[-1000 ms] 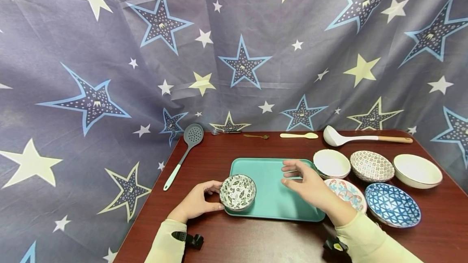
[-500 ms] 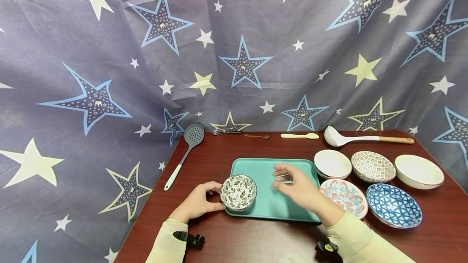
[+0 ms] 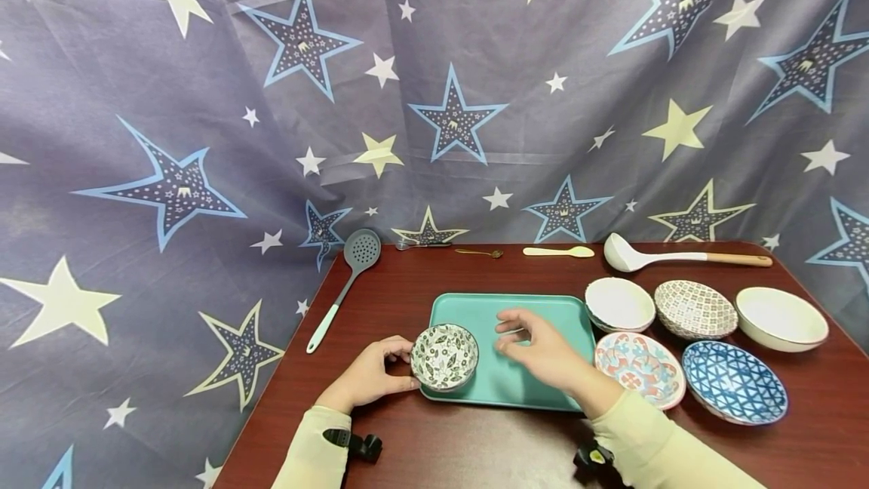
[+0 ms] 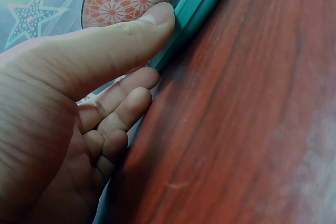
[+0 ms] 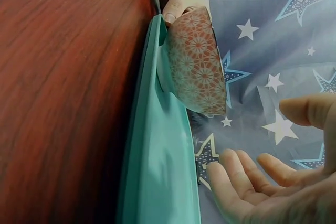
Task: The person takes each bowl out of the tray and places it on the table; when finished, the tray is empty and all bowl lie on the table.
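Observation:
A small bowl point(image 3: 444, 357) with dark leaves and flowers inside sits upright on the left end of the turquoise tray point(image 3: 468, 309). Its outside point(image 5: 197, 61) shows an orange flower pattern in the right wrist view. My left hand point(image 3: 370, 376) holds the bowl's left side between thumb and fingers. In the left wrist view the thumb point(image 4: 121, 45) lies against the bowl, fingertips beside the tray edge. My right hand point(image 3: 536, 349) hovers above the middle of the tray, fingers loosely bent and holding nothing, a short gap away from the bowl.
At the right are a white bowl point(image 3: 618, 302), a brown-patterned bowl point(image 3: 695, 308), a cream bowl point(image 3: 781, 315), a red-and-blue patterned dish point(image 3: 638, 368) and a blue bowl point(image 3: 736, 379). A skimmer point(image 3: 346, 289) lies left; small spoons point(image 3: 557, 252) and a ladle point(image 3: 621, 253) line the back.
My right hand has moved left over the tray, closer to the bowl, uncovering more of the red-and-blue dish. My left hand and the bowl have stayed in place.

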Demonstrator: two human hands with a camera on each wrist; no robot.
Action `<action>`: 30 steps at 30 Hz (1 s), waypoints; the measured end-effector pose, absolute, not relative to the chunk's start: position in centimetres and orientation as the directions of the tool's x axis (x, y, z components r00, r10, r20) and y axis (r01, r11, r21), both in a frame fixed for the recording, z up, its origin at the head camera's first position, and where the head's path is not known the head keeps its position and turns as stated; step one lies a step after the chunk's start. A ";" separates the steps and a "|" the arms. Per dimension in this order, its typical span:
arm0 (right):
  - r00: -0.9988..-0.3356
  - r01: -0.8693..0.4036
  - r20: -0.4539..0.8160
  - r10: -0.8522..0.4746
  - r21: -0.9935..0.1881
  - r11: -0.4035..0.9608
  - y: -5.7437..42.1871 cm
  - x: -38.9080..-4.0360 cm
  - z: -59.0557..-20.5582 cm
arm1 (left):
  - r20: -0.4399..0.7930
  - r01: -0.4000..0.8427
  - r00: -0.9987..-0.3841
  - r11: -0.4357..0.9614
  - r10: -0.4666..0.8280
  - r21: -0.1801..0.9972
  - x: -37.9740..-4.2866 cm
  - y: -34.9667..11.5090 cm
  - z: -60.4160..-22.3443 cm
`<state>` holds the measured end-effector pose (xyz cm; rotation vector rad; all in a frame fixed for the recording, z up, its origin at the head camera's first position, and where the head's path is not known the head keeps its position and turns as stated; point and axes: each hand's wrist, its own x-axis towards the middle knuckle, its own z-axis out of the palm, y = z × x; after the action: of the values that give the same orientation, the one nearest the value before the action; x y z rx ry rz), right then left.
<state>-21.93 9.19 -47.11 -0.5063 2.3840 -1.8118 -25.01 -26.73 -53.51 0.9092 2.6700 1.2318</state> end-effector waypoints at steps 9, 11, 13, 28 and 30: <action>-0.927 -0.192 0.111 -0.358 -0.961 0.200 8.4 -22.5 -47.7 | 0.210 0.519 -0.808 0.497 0.551 0.695 -25.2 -26.9 -53.9; -0.924 -0.171 0.100 -0.369 -0.972 0.163 8.1 -22.6 -47.8 | 0.208 0.517 -0.808 0.495 0.551 0.699 -25.2 -26.9 -53.9; -0.919 -0.145 0.086 -0.385 -0.981 0.126 7.8 -22.7 -48.0 | 0.197 0.507 -0.812 0.496 0.550 0.706 -25.1 -26.9 -53.7; -0.895 -0.020 0.000 -0.447 -0.999 0.040 6.1 -23.7 -49.4 | 0.204 0.486 -0.827 0.485 0.523 0.728 -24.2 -26.0 -52.5; -0.892 -0.009 -0.009 -0.451 -0.999 0.037 6.0 -23.8 -49.7 | 0.201 0.482 -0.826 0.475 0.527 0.737 -23.8 -25.7 -51.7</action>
<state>-23.80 6.00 -49.66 -0.4672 1.9990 -1.9217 -23.80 -25.73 -51.71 0.9079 2.6511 1.2973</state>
